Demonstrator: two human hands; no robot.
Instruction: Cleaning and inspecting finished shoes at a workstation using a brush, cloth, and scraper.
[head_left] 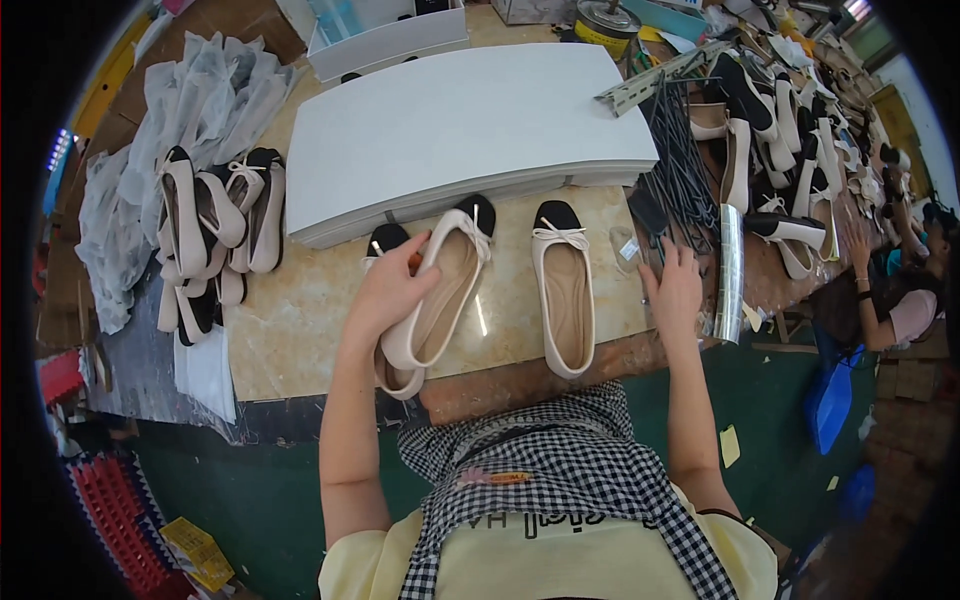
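Note:
My left hand (pixel 395 288) is closed on a cream ballet flat (pixel 445 285) with a black toe cap and a small bow, tilted with its toe pointing away. Partly beneath it shows a second matching flat (pixel 388 240); whether my fingers hold that one too, I cannot tell. To the right a third ballet flat (pixel 563 290) sits upright on the table, touched by neither hand. My right hand (pixel 676 292) is at the table's right side, thumb apart from the fingers and nothing visible in it. Just beyond its fingertips lie a dark flat-ended tool (pixel 648 212) and a small clear packet (pixel 628 248).
A stack of white sheets (pixel 470 125) spans the table's back. Finished-looking flats (pixel 215 220) and crumpled plastic bags (pixel 190 110) pile at left. Dark thin rods (pixel 680 150), a shiny metal roll (pixel 730 270) and more flats (pixel 785 130) crowd the right; another person (pixel 900 310) is farther right.

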